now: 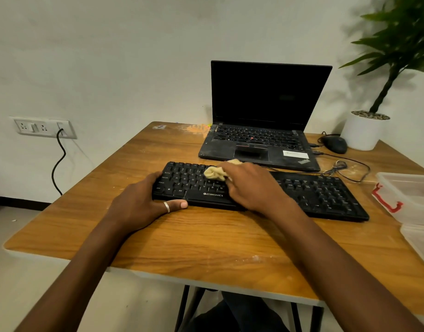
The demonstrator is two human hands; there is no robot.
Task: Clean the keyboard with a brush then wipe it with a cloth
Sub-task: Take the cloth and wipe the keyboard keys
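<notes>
1. Right hand (pixel 251 185): fingers bunched round a crumpled beige cloth (pixel 214 173), pressing it onto the keys just past the fingertips.
2. Left hand (pixel 144 200): clasps the end of the keyboard (pixel 326 195), fingers over its edge and thumb laid along its front, a steadying hold.
3. Keyboard: black, flat on the desk (pixel 182 240). It runs from the left hand, beneath the right hand, and well past it on the outer side.
4. Step in hand, by judgement: the cloth wipe. No brush is in view, so brushing appears done.
5. Next move, by judgement: draw the cloth along the rows toward the uncovered stretch outside the right hand. This calls for light pressure, with the left hand bracing against sliding.
6. Beyond the hands: an open laptop (pixel 266 97) with a dark screen. A mouse (pixel 335 144) and a white plant pot (pixel 364 133) lie farther off past the right hand.
7. Outer side of the right hand: a clear plastic box (pixel 412 195) with a red latch.
8. Well outside the left hand: a wall socket (pixel 43 127) with a black cable plugged in.
</notes>
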